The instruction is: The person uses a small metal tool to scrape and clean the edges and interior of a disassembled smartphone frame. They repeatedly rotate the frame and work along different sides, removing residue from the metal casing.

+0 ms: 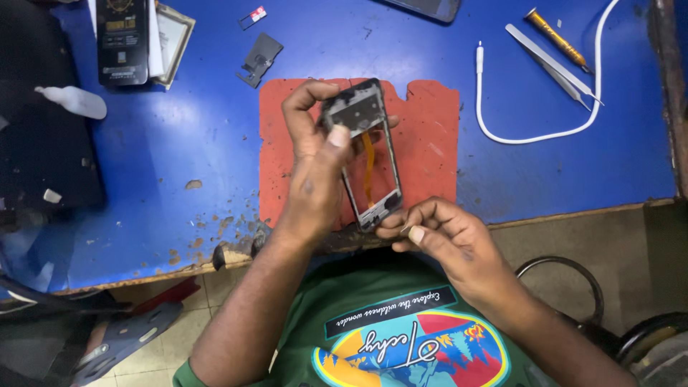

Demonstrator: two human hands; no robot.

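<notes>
My left hand (315,161) grips the top of an opened phone frame (367,154), thumb pressed on its upper grey part. An orange ribbon cable (368,168) runs down the frame's middle. My right hand (441,236) pinches the frame's lower end, fingertips closed on its bottom edge, with something small and thin between thumb and finger that I cannot make out. The frame is held tilted just above a red mat (430,136) on the blue table (193,136).
A white cable (545,136), metal tweezers (552,64) and a gold-handled screwdriver (555,37) lie at the back right. A dark small part (259,59), a black box (123,39), a white bottle (75,100) and a dark phone (430,7) sit along the back.
</notes>
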